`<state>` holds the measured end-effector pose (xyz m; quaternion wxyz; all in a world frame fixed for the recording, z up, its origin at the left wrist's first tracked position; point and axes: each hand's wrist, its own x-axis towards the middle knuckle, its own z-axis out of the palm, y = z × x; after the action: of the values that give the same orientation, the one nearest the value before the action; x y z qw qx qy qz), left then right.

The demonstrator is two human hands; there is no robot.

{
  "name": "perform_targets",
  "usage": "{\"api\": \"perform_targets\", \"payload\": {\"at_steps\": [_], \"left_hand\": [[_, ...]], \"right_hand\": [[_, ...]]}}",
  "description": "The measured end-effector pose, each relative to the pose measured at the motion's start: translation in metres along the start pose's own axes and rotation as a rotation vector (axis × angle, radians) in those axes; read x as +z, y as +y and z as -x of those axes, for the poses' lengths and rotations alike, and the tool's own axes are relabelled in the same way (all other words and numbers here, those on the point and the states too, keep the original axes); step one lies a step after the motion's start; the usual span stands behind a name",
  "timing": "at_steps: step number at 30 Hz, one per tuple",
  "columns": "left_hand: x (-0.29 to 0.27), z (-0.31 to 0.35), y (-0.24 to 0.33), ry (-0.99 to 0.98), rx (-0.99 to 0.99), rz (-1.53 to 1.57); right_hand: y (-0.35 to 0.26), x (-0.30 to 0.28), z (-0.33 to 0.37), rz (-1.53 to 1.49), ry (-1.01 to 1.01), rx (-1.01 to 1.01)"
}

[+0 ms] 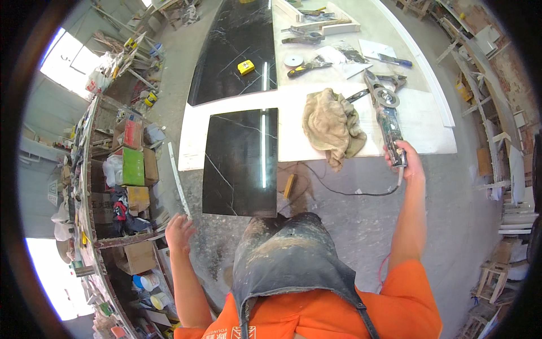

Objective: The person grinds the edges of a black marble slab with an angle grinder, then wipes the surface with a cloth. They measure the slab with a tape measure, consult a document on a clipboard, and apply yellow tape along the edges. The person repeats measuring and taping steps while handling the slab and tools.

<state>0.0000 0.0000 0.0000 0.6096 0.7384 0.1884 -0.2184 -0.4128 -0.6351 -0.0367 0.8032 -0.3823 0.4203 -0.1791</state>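
My right hand (pixel 407 160) is wrapped round the rear of an angle grinder (pixel 387 116), its disc end pointing away over the white table (pixel 192 150). A cord hangs from the grinder's near end. To its left lies a crumpled tan cloth (pixel 330 121). My left hand (pixel 179 231) is out at the left, fingers loosely bent and apart, with nothing visible in it. Close to its fingertips ends a thin pale strip (pixel 178 178); whether they touch I cannot tell. A black veined slab (pixel 240 164) juts over the table's near edge, in front of my dark apron (pixel 293 260).
Farther off, a larger black slab (pixel 226 51) bears a yellow tape measure (pixel 245 67). Pliers-like clamps (pixel 303 37), a tape roll (pixel 293 60), a yellow-black knife (pixel 299 70) and a blue-handled scraper (pixel 395 60) lie on the table. Cluttered shelves (pixel 93 169) line the left; a cord (pixel 355 194) crosses below.
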Motion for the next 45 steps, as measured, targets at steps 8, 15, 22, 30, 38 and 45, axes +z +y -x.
{"api": "perform_targets", "payload": {"at_steps": [8, 15, 22, 30, 38, 45], "left_hand": [[0.091, -0.042, 0.119, -0.241, 0.594, -0.495], [0.256, -0.092, 0.130, -0.900, 1.307, -0.987], [0.310, -0.127, 0.079, -1.197, 1.918, -1.069], [0.311, -0.153, 0.085, -1.199, 2.111, -0.988], [0.323, -0.157, 0.095, -1.296, 2.034, -1.069], [0.323, -0.156, 0.095, -1.331, 2.050, -1.071]], "right_hand": [[0.050, 0.062, 0.011, -0.363, 0.103, -0.286], [0.123, 0.145, 0.177, -0.518, 0.390, -0.576], [0.276, 0.308, 0.265, -1.002, 0.599, -0.764], [0.414, 0.439, 0.195, -1.275, 0.622, -0.620], [0.400, 0.456, 0.128, -1.418, 0.346, -0.745], [0.394, 0.446, 0.118, -1.335, 0.365, -0.832]]}}
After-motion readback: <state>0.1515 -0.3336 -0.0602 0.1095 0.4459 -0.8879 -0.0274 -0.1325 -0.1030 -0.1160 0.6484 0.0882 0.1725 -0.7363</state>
